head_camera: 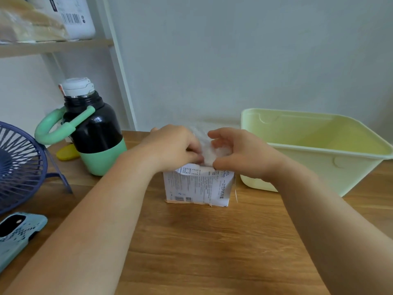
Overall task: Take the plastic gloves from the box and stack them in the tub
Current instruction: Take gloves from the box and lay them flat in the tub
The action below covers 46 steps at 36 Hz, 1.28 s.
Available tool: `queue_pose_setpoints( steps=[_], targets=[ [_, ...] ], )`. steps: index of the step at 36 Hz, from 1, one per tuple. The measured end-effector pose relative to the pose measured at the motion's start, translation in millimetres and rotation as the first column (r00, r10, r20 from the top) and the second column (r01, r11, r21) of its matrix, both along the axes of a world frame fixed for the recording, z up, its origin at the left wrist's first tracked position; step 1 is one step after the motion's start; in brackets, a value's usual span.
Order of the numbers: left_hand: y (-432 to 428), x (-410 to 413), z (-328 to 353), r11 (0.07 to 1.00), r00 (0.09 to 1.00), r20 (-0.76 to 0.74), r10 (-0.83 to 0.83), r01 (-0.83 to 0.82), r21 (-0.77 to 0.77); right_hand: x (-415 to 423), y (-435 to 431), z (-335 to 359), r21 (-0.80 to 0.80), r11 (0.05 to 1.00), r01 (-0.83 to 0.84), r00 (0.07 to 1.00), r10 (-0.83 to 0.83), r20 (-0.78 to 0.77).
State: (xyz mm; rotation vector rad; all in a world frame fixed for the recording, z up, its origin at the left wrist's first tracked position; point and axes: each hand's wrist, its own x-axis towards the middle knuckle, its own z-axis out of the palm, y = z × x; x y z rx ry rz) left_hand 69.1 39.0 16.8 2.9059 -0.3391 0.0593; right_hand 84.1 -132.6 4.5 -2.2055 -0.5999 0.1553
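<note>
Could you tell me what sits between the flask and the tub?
In the head view: the glove box, with left hand and right hand gripping plastic gloves at its top.

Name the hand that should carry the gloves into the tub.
Right, probably. The right hand pinches the gloves above the box, and the tub sits on its side; the left hand would have to cross over.

The box (197, 186) is white with dark print; the gloves (209, 150) atop it cloudy white; right of it a pale yellow-green tub (308, 167); left of it a black-and-mint flask (95, 133), navy fan (19, 165), speckled blue phone case (19, 237).
</note>
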Motion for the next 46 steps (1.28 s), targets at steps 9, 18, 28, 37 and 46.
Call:
queue_pose_setpoints(
  steps=[9, 18, 28, 37, 46],
  targets=[
    [12, -1, -11, 0.883, 0.991, 0.054, 0.119, -0.081, -0.463, 0, 0, 0, 0.03, 1.0, 0.008, 0.995, -0.011, 0.099],
    [6, 0, -13, 0.893, 0.97, 0.173, 0.171, -0.079, -0.442, 8, 4, -5, -0.005, 0.996, 0.084, 0.988, -0.083, 0.127],
    [8, -11, -22, 0.895, 0.979, 0.203, 0.01, 0.082, -0.438, 5, 5, -5, 0.043, 0.988, 0.145, 0.933, -0.151, 0.328],
    [5, -17, -25, 0.832, 0.964, 0.263, 0.035, 0.118, -0.543, -1, -2, -3, -0.087, 0.991, 0.106, 0.955, -0.077, 0.287],
    [5, -20, -28, 0.862, 0.978, 0.198, 0.07, 0.04, -0.505, -4, -7, 4, 0.079, 0.996, 0.034, 0.99, -0.044, 0.135]
  ],
)
